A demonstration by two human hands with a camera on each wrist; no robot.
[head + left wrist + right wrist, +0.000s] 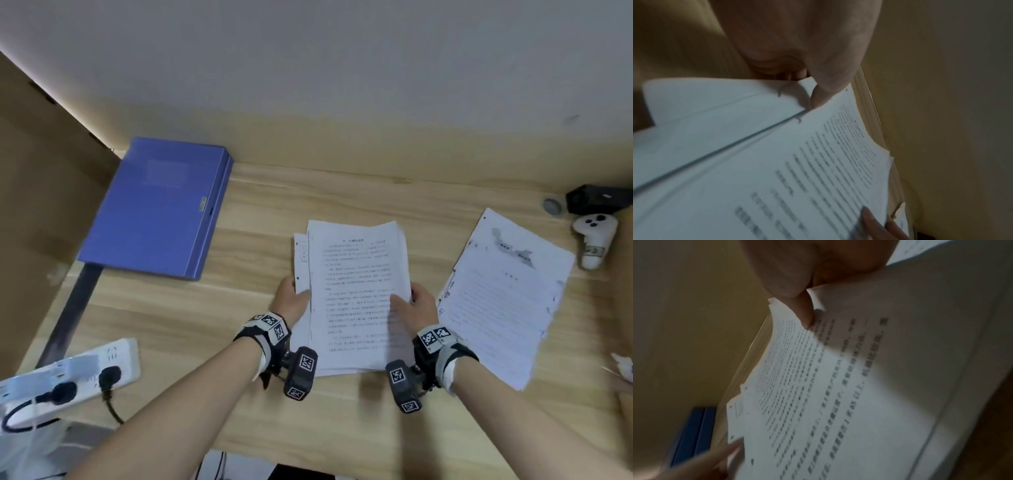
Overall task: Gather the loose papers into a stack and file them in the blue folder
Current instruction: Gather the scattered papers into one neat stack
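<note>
A stack of printed white papers (356, 291) lies in the middle of the wooden desk (239, 329), its sheets a little out of line at the left edge. My left hand (294, 298) grips its left edge, thumb on top (818, 95). My right hand (411, 303) grips its right edge, thumb on the text (803, 311). A second pile of white papers (503, 301) lies to the right on the desk, untouched. The closed blue folder (161, 205) lies flat at the back left and shows as a blue edge (692, 434) in the right wrist view.
A white power strip (68, 373) with black plugs sits at the front left edge. A white controller (594, 240), a black device (597, 198) and a small grey disc (552, 206) stand at the back right. Wooden walls close the desk behind and at both sides.
</note>
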